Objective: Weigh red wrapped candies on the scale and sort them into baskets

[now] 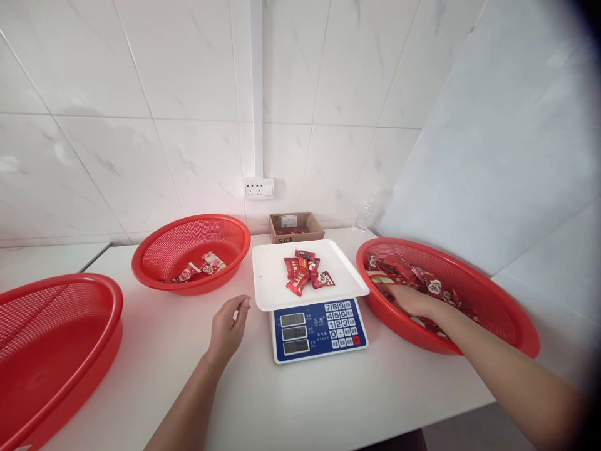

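Observation:
A blue digital scale [319, 329] with a white weighing tray [272, 275] stands in the middle of the white table; several red snack packets [306, 272] lie on the tray. My right hand [409, 299] reaches into the red basket [511, 326] on the right, among many red packets [413, 272]; its fingers are down in the packets and partly hidden. My left hand [228, 327] hovers over the table just left of the scale, fingers loosely curled, nothing in it.
A second red basket [154, 250] behind and left holds a few packets [200, 268]. A third red basket [70, 351] sits at the near left. A small cardboard box [295, 227] and a wall socket [258, 188] are at the back, against the tiled wall.

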Available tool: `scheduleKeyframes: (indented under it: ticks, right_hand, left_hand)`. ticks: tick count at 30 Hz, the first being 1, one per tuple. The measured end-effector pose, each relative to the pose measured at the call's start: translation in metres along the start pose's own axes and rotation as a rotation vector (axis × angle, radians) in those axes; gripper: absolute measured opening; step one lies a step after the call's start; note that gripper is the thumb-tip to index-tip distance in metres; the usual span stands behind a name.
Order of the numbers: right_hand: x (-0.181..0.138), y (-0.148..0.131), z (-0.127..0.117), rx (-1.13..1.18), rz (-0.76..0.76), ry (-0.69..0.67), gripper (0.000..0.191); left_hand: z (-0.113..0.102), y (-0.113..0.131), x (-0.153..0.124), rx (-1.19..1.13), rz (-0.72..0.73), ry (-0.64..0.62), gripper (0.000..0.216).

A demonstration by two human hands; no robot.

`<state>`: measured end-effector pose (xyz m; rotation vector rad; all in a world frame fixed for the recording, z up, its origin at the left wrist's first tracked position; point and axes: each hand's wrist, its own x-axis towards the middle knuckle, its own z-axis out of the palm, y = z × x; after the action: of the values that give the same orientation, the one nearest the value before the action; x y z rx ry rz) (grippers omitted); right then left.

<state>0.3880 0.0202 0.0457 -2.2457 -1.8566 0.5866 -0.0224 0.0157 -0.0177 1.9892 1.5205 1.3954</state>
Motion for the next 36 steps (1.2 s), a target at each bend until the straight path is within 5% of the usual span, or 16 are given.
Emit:
scheduleKeyframes:
  ticks: [3, 6, 10, 13, 17, 21, 28, 36]
  right_hand:
    - [-0.002, 0.008, -0.011, 0.004, -0.004, 0.033, 0.017]
    - [-0.011, 0.014, -0.023, -0.012, 0.017, 0.201, 0.006]
    - [-0.031, 0.018, -0.032, 0.082, 0.114, 0.45, 0.02]
    - [-0.047, 0.018, -0.031, 0.462, 0.256, 0.561, 0.026]
    - [-0.068, 0.015, -0.017, 1.169, 0.067, 0.73, 0.037]
    - [-0.089, 0.002, 0.008, 1.361, -0.084, 0.701, 0.044]
    - [-0.103, -0.014, 0.056, 1.095, -0.048, 0.576, 0.035]
    - [-0.104, -0.022, 0.071, 1.31, -0.206, 0.57, 0.029]
  left_hand:
    - [0.0, 0.0, 0.0, -0.003, 0.005, 0.003, 0.03]
    - [0.0, 0.0, 0.0, 0.001, 0.008, 0.007, 0.029]
    - [0.0, 0.0, -0.001, 0.0, 0.003, 0.007, 0.029]
    - [0.0, -0.001, -0.001, -0.005, -0.006, 0.012, 0.029]
    - [-0.001, -0.001, -0.001, -0.01, -0.015, 0.026, 0.029]
    - [-0.001, 0.0, -0.001, -0.008, -0.031, 0.026, 0.03]
    - [0.0, 0.003, -0.001, -0.008, -0.023, 0.028, 0.03]
    - [0.001, 0.001, -0.002, -0.004, -0.022, 0.023, 0.03]
